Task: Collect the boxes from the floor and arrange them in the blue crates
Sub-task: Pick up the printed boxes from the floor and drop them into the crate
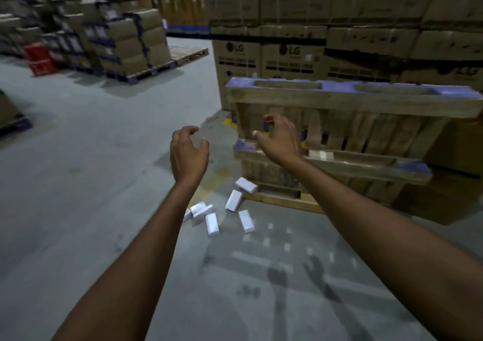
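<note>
Below and beyond the outstretched fingers, on the grey warehouse floor, a scatter of small white boxes lies loose, some flat and some propped against one another. The left hand hangs in the air with its fingers curled but released, holding nothing; several boxes lie just below its wrist line, partly hidden by the left forearm. The right hand is likewise raised, its fingers spread and hooked, empty. Directly behind the right fingers stands a wooden pallet tipped on its edge, with blue-painted blocks, and a second pallet leans lower in front of it. One box rests against the foot of that lower pallet, just beneath the right hand, and another pale box sits on a ledge of it, to the right of the right wrist. Farther back rise stacked brown cartons marked LG. Far to the left of the left fingers are more stacked cartons and a red crate. The view is blurred.
</note>
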Tool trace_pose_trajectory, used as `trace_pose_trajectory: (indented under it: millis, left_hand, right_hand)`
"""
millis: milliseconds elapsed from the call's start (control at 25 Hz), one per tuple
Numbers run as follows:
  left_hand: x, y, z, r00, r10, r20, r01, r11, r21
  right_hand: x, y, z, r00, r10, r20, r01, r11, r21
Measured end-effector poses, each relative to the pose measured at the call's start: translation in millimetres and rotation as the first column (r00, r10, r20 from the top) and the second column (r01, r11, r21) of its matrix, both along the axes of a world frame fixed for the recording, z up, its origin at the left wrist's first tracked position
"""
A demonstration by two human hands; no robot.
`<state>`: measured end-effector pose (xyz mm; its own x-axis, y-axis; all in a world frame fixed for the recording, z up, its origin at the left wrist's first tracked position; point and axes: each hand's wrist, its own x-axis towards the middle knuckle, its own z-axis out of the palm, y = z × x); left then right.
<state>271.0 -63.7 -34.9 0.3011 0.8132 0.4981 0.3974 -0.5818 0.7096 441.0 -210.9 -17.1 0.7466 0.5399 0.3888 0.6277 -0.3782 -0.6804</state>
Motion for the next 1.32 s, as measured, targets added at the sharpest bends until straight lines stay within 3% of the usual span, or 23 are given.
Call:
trace_pose_trajectory:
  millis: [320, 840, 1320]
  left_hand:
    - [-35.6, 76.2, -36.4, 0.988, 0.147, -0.046, -0.151, 0.985, -0.079]
    - [-11.6, 244.5, -96.0, 0.981, 0.107, -0.163, -0.135, 0.975, -0.176]
    - [9.5, 334.4, -141.0, 0.953, 0.223, -0.205, -0.270, 0.932, -0.241]
  right_hand:
    - [-13.1, 103.7, -42.2, 0.983, 0.177, -0.041, -0.178, 0.984, -0.025]
    - [2.4, 284.5, -114.4, 0.977, 0.163, -0.140, -0.174, 0.983, -0.064]
    - [38.2, 412.1, -165.1, 0.929, 0.328, -0.171, -0.356, 0.919, -0.171]
